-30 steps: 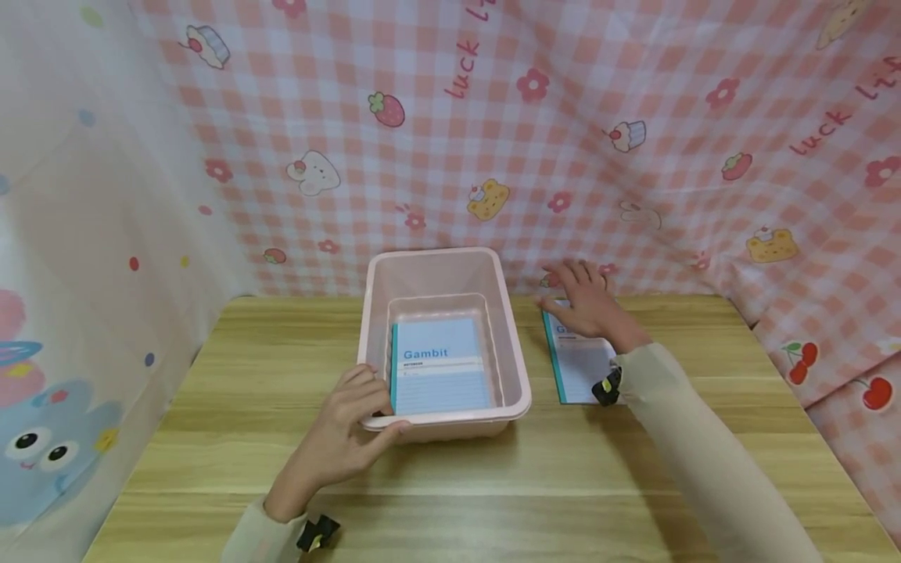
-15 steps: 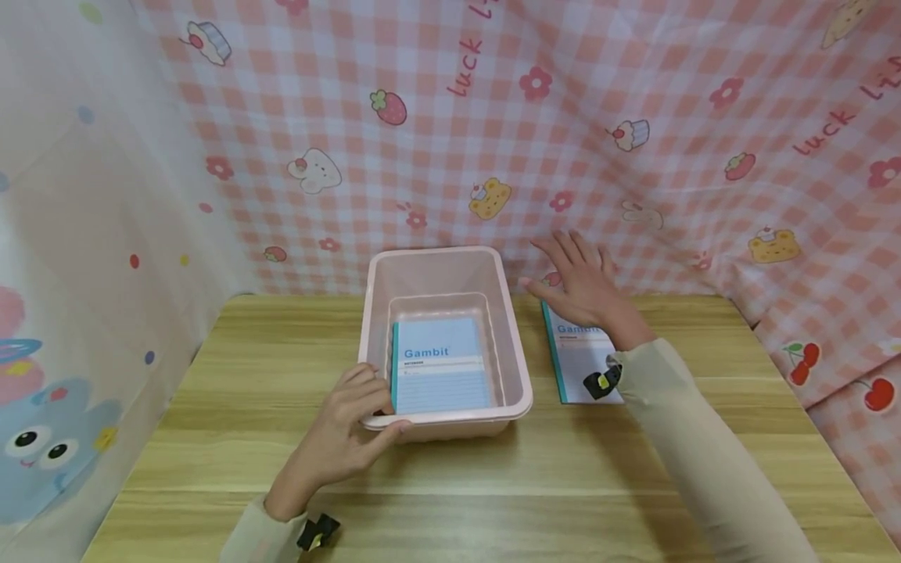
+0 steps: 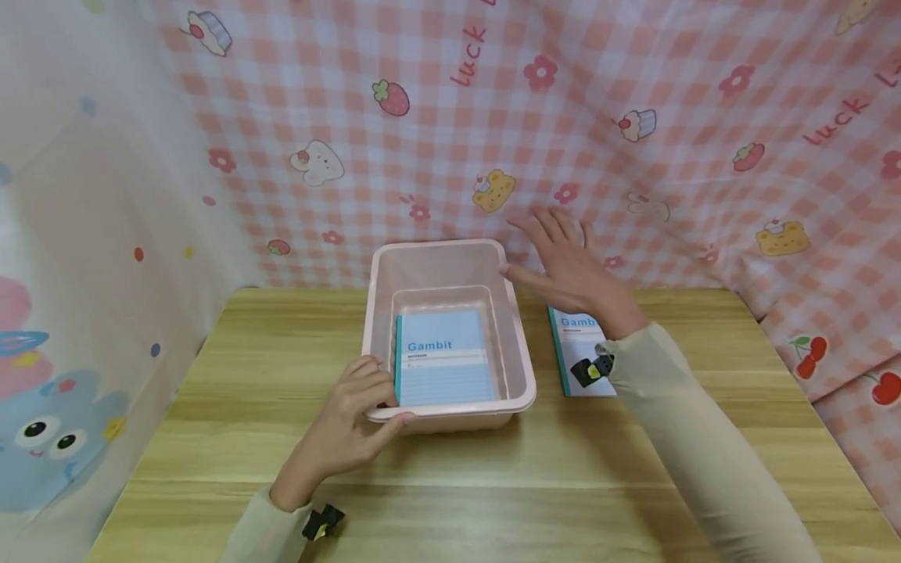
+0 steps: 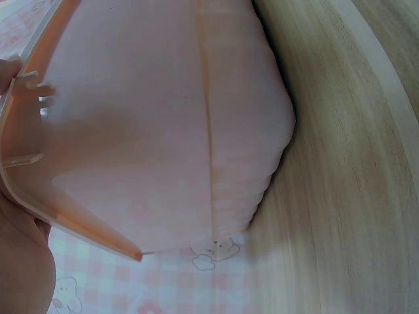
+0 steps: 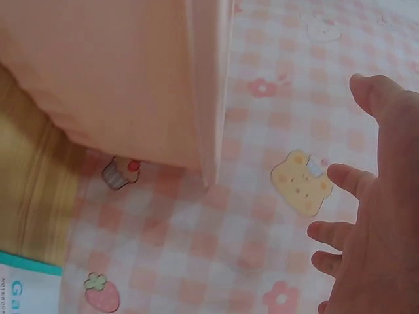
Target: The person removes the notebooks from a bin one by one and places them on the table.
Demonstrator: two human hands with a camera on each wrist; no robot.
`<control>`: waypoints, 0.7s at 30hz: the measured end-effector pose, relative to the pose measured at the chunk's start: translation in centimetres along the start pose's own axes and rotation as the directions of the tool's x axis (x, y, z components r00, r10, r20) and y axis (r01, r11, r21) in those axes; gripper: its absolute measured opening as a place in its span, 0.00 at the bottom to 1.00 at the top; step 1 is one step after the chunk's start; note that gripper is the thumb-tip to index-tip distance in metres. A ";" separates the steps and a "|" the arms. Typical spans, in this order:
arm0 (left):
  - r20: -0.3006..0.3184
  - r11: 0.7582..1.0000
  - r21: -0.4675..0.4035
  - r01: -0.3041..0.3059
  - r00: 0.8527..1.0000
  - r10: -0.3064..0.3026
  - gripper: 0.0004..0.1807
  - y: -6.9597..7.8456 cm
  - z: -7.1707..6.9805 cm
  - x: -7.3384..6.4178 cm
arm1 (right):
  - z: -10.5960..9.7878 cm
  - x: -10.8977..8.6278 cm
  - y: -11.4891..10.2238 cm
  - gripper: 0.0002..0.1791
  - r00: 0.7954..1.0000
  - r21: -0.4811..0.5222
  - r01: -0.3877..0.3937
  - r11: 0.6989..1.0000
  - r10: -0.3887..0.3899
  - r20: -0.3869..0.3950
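In the head view a pink plastic bin (image 3: 521, 344) stands on the table, with a light blue Gambit notebook (image 3: 445, 375) lying flat inside it. My left hand (image 3: 352, 418) grips the bin's near left corner, fingers over the rim and thumb along the front. The left wrist view shows the bin's outer wall (image 4: 144, 131) close up. My right hand (image 3: 570, 270) is held up with its fingers spread, to the right of the bin's far end, holding nothing. Below it on the table lies a second Gambit notebook (image 3: 580, 352), partly covered by the right wrist.
The wooden table (image 3: 450, 508) ends at the back against a pink checked cloth (image 3: 422, 141) with printed cartoons. A pale cloth (image 3: 84, 219) hangs on the left side. Each wrist wears a small black device, such as the right wrist camera (image 3: 590, 371).
My right hand has risen off the second notebook and moved left toward the bin, uncovering more of its cover. The left hand keeps its grip on the bin. The head view has tilted slightly.
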State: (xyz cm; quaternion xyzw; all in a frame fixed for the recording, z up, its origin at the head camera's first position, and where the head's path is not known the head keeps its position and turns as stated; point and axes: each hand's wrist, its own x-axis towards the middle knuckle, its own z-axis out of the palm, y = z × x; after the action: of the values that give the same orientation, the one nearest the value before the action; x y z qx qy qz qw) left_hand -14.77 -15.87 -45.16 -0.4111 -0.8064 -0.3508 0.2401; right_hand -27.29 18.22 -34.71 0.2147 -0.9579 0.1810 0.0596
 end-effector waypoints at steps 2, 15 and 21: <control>-0.002 1.000 -0.005 0.000 1.000 0.000 0.17 0.0 0.0 -0.1 | -0.1 0.2 -0.5 0.42 1.000 -0.012 0.012 1.000 -0.012 0.001; -0.007 1.000 -0.013 -0.015 1.000 0.015 0.17 -0.3 0.1 0.3 | 0.4 1.8 -4.6 0.44 0.994 -0.032 0.018 0.999 -0.015 0.105; 0.023 1.000 -0.010 0.026 0.999 -0.026 0.16 -0.2 -0.1 -0.1 | 1.7 2.6 -6.8 0.46 0.989 -0.031 0.030 0.999 -0.025 0.149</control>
State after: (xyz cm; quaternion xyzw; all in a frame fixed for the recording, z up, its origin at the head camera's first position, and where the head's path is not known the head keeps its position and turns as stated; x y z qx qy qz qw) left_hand -14.84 -16.04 -45.24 -0.4056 -0.8128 -0.3531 0.2241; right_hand -26.75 10.87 -33.58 0.2397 -0.9595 0.1478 -0.0057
